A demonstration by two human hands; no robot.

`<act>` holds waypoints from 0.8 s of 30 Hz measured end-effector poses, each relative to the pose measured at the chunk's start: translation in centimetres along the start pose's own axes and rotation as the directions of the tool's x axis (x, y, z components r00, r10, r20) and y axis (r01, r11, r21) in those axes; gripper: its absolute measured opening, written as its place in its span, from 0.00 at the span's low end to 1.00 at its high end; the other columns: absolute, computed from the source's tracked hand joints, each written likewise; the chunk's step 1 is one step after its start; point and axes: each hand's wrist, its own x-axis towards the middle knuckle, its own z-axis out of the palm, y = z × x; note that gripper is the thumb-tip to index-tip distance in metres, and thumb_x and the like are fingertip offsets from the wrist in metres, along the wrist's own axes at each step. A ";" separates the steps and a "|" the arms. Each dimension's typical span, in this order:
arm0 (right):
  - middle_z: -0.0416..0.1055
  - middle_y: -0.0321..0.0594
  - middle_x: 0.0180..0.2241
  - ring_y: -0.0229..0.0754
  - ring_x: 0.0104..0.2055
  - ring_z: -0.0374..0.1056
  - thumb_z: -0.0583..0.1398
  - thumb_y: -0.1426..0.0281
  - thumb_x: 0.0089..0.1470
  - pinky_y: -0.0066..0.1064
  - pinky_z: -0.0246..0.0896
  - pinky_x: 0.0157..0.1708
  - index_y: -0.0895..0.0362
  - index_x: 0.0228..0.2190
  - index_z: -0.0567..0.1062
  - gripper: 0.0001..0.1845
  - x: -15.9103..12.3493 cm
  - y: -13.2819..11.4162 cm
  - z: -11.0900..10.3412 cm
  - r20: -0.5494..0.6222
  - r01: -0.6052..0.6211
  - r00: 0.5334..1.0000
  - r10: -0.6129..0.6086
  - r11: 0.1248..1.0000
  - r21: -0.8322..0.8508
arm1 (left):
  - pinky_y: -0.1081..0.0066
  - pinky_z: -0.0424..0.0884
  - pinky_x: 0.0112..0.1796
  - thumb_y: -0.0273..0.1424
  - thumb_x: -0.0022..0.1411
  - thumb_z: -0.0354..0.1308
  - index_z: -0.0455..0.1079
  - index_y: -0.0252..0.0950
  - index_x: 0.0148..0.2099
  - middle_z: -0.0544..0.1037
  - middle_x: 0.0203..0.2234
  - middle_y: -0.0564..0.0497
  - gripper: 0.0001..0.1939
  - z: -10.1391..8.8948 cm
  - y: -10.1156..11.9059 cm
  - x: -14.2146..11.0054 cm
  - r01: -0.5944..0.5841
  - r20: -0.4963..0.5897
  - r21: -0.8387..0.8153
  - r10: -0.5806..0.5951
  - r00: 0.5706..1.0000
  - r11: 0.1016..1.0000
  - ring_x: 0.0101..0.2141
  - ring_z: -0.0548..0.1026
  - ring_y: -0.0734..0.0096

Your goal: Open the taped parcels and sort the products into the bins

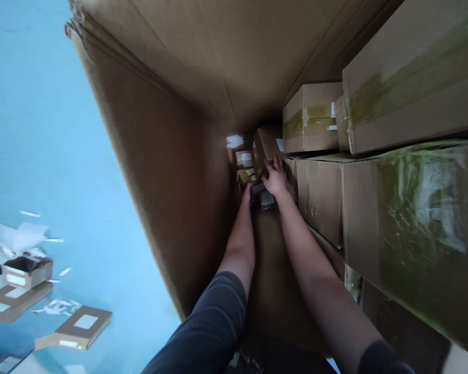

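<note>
The left forearm (237, 234) and right forearm (304, 249) reach from dark sleeves (214, 327) toward 12 o'clock, closing in on each other. The right hand (275, 177) leads, its fingers spread and slightly curled. The left hand (246, 195), just beside it toward 8 o'clock, sits lower, its fingers partly hidden, so its hold cannot be told.

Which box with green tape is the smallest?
The small box deep inside the carton. The upper big box and lower big box, nearer the camera, both look much bigger.
</note>
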 end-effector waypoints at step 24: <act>0.51 0.50 0.77 0.65 0.79 0.44 0.66 0.69 0.59 0.65 0.58 0.69 0.48 0.69 0.71 0.37 -1.3 -0.4 -0.6 0.017 -0.106 0.994 0.105 0.994 0.025 | 0.57 0.58 0.72 0.54 0.70 0.58 0.54 0.46 0.80 0.61 0.75 0.42 0.43 -4.3 -0.3 -7.3 0.213 -0.208 0.253 -0.162 0.965 0.944 0.75 0.57 0.52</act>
